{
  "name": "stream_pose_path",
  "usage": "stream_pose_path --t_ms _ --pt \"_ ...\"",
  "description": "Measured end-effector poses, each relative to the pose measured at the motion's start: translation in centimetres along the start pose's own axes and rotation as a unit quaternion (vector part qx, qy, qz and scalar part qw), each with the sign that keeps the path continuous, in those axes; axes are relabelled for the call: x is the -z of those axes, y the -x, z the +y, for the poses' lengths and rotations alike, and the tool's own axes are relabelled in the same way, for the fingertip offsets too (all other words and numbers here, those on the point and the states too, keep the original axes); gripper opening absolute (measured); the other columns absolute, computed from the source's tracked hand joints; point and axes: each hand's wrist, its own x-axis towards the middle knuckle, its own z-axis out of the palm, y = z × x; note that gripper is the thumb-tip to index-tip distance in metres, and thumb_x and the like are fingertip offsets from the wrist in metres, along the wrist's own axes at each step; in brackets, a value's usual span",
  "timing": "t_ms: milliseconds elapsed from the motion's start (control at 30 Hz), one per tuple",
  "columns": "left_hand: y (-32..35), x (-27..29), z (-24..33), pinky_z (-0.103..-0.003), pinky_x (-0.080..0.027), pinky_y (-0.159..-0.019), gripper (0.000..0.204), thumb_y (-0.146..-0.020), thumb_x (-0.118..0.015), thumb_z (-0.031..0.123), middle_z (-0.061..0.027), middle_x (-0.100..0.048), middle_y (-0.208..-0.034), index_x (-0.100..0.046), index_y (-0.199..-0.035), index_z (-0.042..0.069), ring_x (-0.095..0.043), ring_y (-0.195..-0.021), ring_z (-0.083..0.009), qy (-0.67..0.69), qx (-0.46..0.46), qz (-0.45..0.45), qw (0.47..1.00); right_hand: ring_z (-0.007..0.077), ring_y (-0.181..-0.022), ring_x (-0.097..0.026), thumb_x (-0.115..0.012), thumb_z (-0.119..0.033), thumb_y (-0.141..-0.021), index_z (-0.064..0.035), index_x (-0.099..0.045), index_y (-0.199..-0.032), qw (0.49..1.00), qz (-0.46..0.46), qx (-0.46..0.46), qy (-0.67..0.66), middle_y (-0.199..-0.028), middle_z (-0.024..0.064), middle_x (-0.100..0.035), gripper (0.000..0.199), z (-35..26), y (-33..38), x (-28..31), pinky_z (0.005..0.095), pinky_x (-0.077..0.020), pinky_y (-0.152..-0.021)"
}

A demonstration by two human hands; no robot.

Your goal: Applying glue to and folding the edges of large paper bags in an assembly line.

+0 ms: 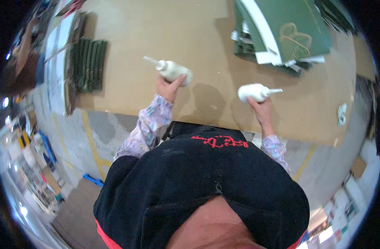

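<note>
Black garment, red script lettering, lavender patterned sleeves

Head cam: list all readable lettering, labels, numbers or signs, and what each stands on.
Black garment: red script lettering; wording not copied out.
Same garment: small vertical marking, too blurred to read.
Left bottle and right bottle, both white: no print visible.
Green sheets: gold line drawing, no legible lettering.
Small pale item near the table's right edge: too blurred.

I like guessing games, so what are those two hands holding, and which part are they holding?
The left hand holds a white bottle by its body, not its thin nozzle. The right hand holds another white bottle, also by its body.
</note>
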Motion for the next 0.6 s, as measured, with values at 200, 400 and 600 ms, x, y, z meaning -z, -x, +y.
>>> stream_pose_path --t_ms 200,400,600 --pt "-0.2 -1.2 2.5 -0.036 -0.052 -0.084 0.049 -0.072 -0.079 0.011 -0.0146 -0.062 -0.104 -0.052 -0.111 -0.004 -0.063 -0.094 -0.0232 0.008 0.012 -0.018 1.000 0.0186 -0.103 -0.059 -0.076 -0.006 -0.073 0.0018 -0.051 -0.121 0.999 -0.033 0.041 -0.006 -0.115 0.0105 -0.060 0.054 0.4 0.2 0.2 0.0319 -0.0489 -0.089" --pt "-0.4 -1.5 4.1 -0.036 -0.050 -0.084 0.040 -0.075 -0.077 0.012 -0.0105 -0.064 -0.100 -0.057 -0.107 -0.002 -0.062 -0.093 -0.0205 0.007 -0.008 -0.039 0.999 0.0193 -0.106 -0.058 -0.076 -0.006 -0.072 0.0001 -0.048 -0.125 0.999 -0.031 0.042 -0.006 -0.117 0.0107 -0.057 0.060 0.9 -0.2 0.0 0.0323 -0.0473 -0.092" --pt "-1.9 -1.6 4.5 -0.036 -0.051 -0.084 0.044 -0.074 -0.078 0.013 -0.0123 -0.064 -0.101 -0.056 -0.109 -0.002 -0.063 -0.094 -0.0210 -0.026 -0.016 -0.061 0.998 0.0194 -0.105 -0.058 -0.078 -0.007 -0.072 -0.0009 -0.047 -0.125 0.997 0.013 0.073 -0.012 -0.117 0.0111 -0.057 0.062 2.5 -0.7 -0.1 0.0329 -0.0477 -0.091"
